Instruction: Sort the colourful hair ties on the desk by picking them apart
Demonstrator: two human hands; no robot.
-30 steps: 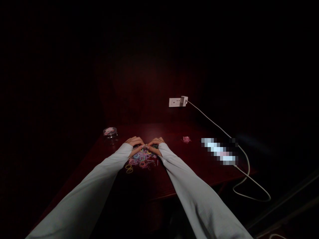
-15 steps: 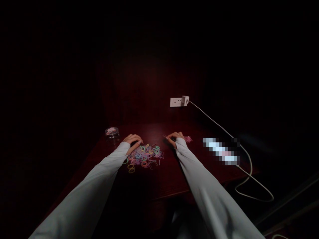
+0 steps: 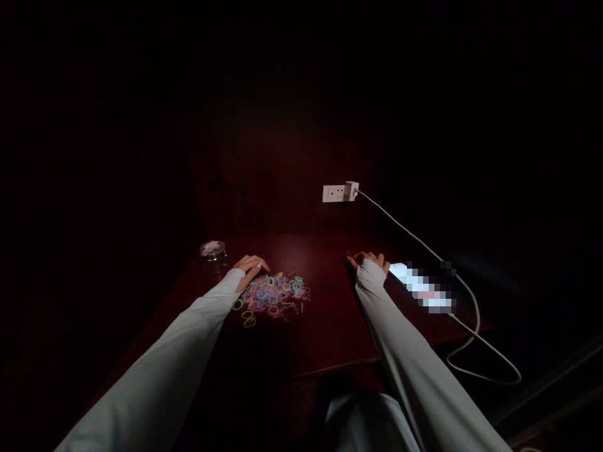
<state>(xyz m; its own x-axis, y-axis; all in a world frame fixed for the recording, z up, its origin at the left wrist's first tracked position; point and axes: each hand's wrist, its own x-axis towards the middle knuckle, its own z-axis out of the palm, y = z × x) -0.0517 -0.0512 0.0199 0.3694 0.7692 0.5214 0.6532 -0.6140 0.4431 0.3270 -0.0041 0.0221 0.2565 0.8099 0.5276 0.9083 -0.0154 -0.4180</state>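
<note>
A pile of small coloured rubber bands [image 3: 273, 295], mostly purple and pink with green, yellow and orange rings, lies on the dark red table [image 3: 325, 326]. My left hand [image 3: 250, 266] rests at its upper left edge, fingers loosely stretched and apart, holding nothing visible. Farther right, my right hand [image 3: 370, 258] is low over the tabletop, with thumb and fingers drawn together. Whatever is between its fingertips is too small and dark to make out. The small pink heap seen earlier is hidden by this hand.
A round clear container [image 3: 213, 250] with a pink-and-white top stands at the back left. To the right lies a lit phone [image 3: 399, 270] on a white cable [image 3: 400, 224], which runs to a charger [image 3: 351, 190] in the wall socket [image 3: 332, 193]. Surroundings are very dark.
My right hand has moved right, from beside the main pile to where the small pink heap lay. The pink loop at its fingertips no longer shows clearly. My left hand stays almost in place.
</note>
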